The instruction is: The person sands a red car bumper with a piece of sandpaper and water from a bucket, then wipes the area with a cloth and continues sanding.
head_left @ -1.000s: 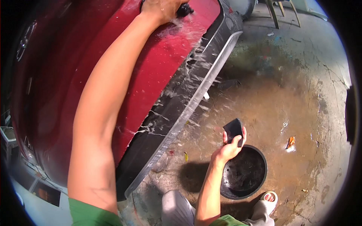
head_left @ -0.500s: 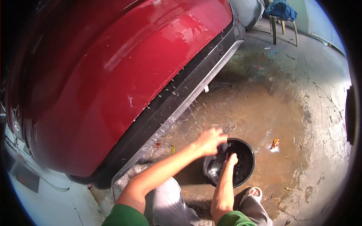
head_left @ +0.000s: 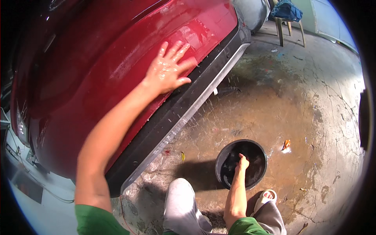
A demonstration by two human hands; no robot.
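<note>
A: Report the left hand (head_left: 166,70).
B: Fingers (head_left: 177,49) spread and released, palm flat against the wet red car panel (head_left: 117,58), above the black lower trim (head_left: 188,105).
A: Right hand (head_left: 242,162)?
B: Reaching down into the black bucket (head_left: 256,174) on the stained concrete floor (head_left: 282,102); whether its fingers grasp anything cannot be told.

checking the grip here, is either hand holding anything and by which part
Left hand holds nothing, flat and open on the wet red car panel. Right hand reaches into the round black bucket; its hold cannot be told.
</note>
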